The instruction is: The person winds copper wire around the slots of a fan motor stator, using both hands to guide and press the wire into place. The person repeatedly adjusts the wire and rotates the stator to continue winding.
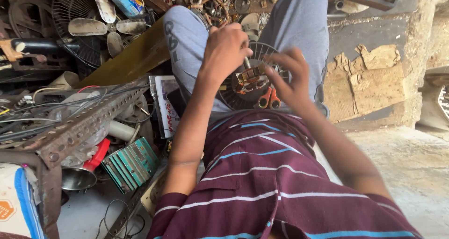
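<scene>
A round motor part with copper windings (251, 78) rests on a dark fan grille (234, 94) between my knees. My left hand (225, 49) is closed around a thin metal tool (246, 61) whose tip touches the windings. My right hand (291, 75) sits at the part's right edge, fingers spread and blurred; I cannot tell if it grips the part. Orange-handled scissors (269, 99) lie just below the part. I wear grey trousers and a maroon striped shirt.
At left: a rusty perforated angle bar (89, 122), tangled wires, a fan with metal blades (93, 26), a red-capped can (96, 157), a teal finned block (131, 164), a booklet (164, 103). Small metal parts lie beyond my knees. Concrete floor and torn cardboard (365, 80) at right.
</scene>
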